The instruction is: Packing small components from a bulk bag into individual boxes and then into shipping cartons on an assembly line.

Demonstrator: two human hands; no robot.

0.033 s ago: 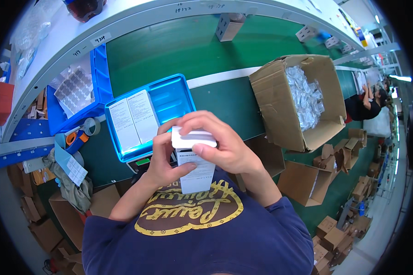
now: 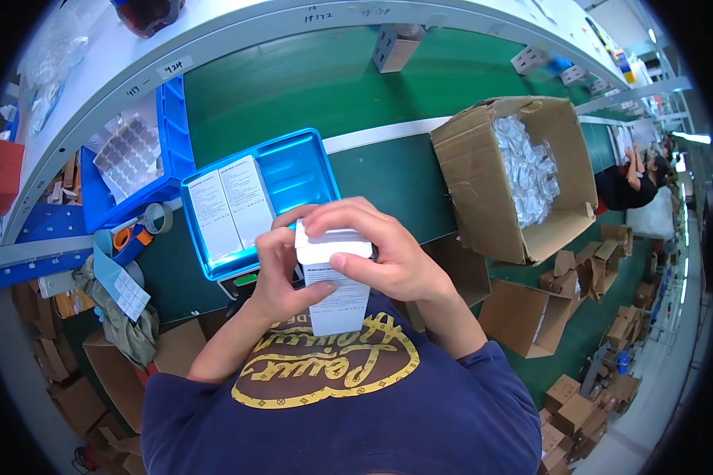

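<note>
Before my chest I hold a white printed carton (image 2: 337, 305) upright. My left hand (image 2: 281, 265) is closed round its left side, with the thumb against the front face. From the right, my right hand (image 2: 380, 249) grips the top, its fingers bent over the white end flap (image 2: 334, 250) and its thumb at the flap's front edge. The carton's inside cannot be seen. Two similar white cartons (image 2: 247, 199) lie side by side in a shiny blue metal tray (image 2: 299, 158), just beyond my left hand. A small green display (image 2: 245, 279) shows below the tray's near edge.
A large cardboard box (image 2: 471, 178) of clear plastic packets stands on the right of the green bench. At the left are a blue bin (image 2: 176, 119), tape rolls (image 2: 158, 218) and a crumpled cloth (image 2: 127, 324). A shelf edge crosses above. Another person (image 2: 638, 186) works far right.
The carton's top flap sits slightly lower and closer to the body of the carton. Both my hands keep nearly the same places.
</note>
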